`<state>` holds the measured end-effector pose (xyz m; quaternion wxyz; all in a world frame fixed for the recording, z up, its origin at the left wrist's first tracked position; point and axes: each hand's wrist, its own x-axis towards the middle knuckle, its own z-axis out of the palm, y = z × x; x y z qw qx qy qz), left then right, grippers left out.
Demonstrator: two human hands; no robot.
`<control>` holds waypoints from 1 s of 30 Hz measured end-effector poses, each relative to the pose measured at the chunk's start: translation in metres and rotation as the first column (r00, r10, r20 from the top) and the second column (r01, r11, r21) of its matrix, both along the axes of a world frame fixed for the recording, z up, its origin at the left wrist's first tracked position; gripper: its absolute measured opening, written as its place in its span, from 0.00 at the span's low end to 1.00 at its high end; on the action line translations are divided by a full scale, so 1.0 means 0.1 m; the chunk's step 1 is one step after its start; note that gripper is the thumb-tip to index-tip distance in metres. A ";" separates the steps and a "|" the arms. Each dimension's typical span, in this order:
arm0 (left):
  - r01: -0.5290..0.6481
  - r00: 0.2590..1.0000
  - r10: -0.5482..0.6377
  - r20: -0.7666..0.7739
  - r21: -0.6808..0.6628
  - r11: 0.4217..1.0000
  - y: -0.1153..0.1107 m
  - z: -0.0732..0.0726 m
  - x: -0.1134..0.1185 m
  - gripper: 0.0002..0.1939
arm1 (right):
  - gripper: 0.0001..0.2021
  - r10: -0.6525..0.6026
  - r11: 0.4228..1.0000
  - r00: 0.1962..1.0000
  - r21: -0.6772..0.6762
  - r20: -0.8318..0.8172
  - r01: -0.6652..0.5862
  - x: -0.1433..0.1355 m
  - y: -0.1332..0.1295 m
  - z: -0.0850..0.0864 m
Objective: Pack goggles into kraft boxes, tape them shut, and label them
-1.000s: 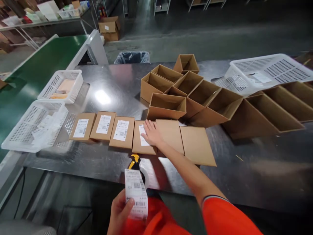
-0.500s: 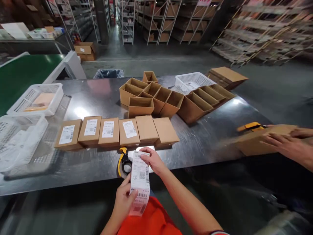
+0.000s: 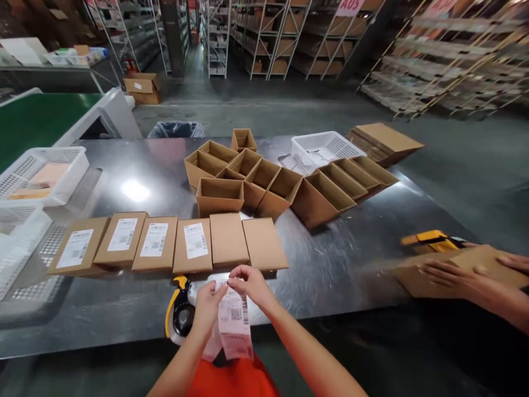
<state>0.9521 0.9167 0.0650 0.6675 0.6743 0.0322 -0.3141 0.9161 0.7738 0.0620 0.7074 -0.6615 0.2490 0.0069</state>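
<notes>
A strip of printed shipping labels point(image 3: 234, 322) hangs down in front of me, its lower end near my red clothing. My left hand point(image 3: 209, 306) pinches the strip's upper left edge. At its top edge my right hand point(image 3: 249, 284) pinches too, the fingertips of both hands close together. Just left of my hands, a yellow and black tape dispenser point(image 3: 180, 309) lies at the table's front edge. Behind them stands a row of closed cardboard boxes; several carry white labels, while the two at the right, a plain box point(image 3: 229, 241) and the end box point(image 3: 265, 244), show none.
Open cardboard boxes point(image 3: 219, 193) stand mid-table, with a white basket point(image 3: 326, 146) and flattened cardboard point(image 3: 384, 140) behind. White baskets point(image 3: 74, 176) sit at left beside a green conveyor point(image 3: 45, 118). At right, a co-worker's hands point(image 3: 458, 278) rest on a box near another tape dispenser point(image 3: 436, 240).
My left hand has moved up from the strip's lower part to its top, beside my right hand. The view has shifted slightly. The co-worker's hands have moved on their box.
</notes>
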 end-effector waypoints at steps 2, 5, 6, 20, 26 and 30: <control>-0.045 0.999 0.045 -0.021 0.016 0.999 -0.13 -0.10 0.04 0.22 | 0.11 0.063 0.992 0.996 0.113 -0.056 -0.057 0.19 -0.19 -0.15; -0.109 0.993 0.110 -0.045 0.024 0.994 -0.31 -0.20 0.13 0.21 | 0.13 0.091 0.982 0.995 0.171 -0.051 -0.081 0.44 -0.42 -0.29; -0.132 0.990 0.133 -0.042 0.025 0.991 -0.37 -0.22 0.17 0.20 | 0.14 0.141 0.977 0.989 0.169 -0.053 -0.130 0.50 -0.49 -0.31; -0.154 0.894 0.214 -0.395 0.178 0.972 -0.38 -0.77 -0.39 0.34 | 0.08 -0.031 0.734 0.998 -0.676 0.059 0.063 1.66 -0.89 -0.68; 0.123 0.983 -0.112 -0.148 0.070 0.990 0.16 -0.60 -0.89 0.27 | 0.27 0.214 0.267 0.976 -0.959 -0.040 -0.098 1.32 -0.66 -0.85; 0.068 0.998 -0.068 -0.001 -0.041 0.997 0.36 -0.24 -0.75 0.20 | 0.34 0.677 0.056 0.708 -0.945 -0.201 -0.322 1.18 -0.67 -0.87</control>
